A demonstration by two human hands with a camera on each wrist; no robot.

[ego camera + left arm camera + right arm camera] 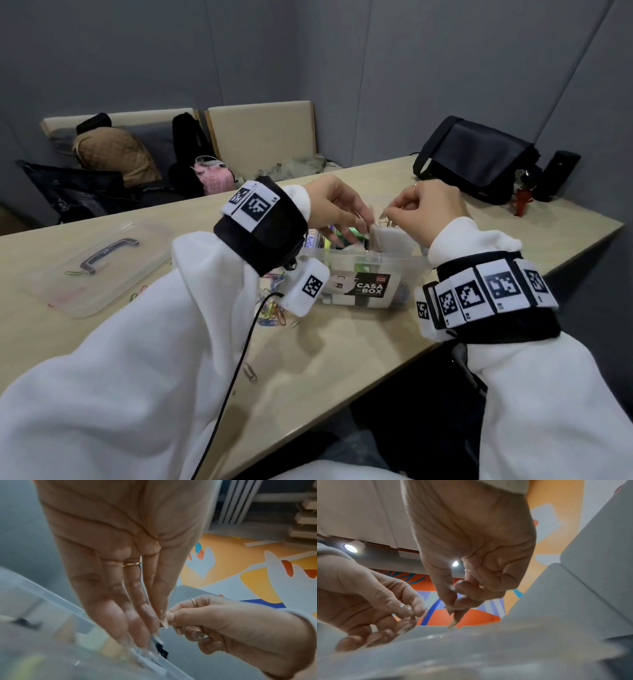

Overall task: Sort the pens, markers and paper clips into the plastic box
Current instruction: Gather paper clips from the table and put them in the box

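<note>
Plastic box [376, 263] sits under both hands: right hand [424, 209] pinches something tiny (unclear), left hand [334, 205] spread.

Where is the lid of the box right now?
In the head view, the lid lies flat on the table, left of the box, with its handle facing up.

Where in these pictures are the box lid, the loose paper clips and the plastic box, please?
box lid [102, 270]: head view, its clear flat panel.
loose paper clips [272, 310]: head view, middle of the coloured pile.
plastic box [407, 265]: head view, near rim.
</note>
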